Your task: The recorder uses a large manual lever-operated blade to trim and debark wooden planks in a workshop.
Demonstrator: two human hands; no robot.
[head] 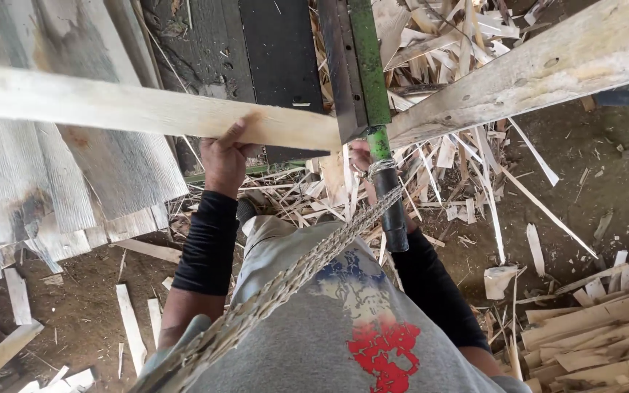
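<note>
I see a long pale rough wooden plank [147,109] running across the top, just above my left hand [223,156]. Its left end runs out of view. A second long pale wooden board [533,65] slants up and away above my right hand [362,154]. Between them stands a green metal lever with a black grip [373,87]; its top is cut off. Left of my left hand lie grey weathered flat boards [74,182]. Around and past my right hand lies a heap of thin pale wood splinters [445,153]. A plaited straw-coloured rope [285,280] runs from below up to the lever. My left hand is curled around the plank's lower edge, thumb up on its face. My right hand is mostly hidden behind the lever; I cannot tell its grip.
</note>
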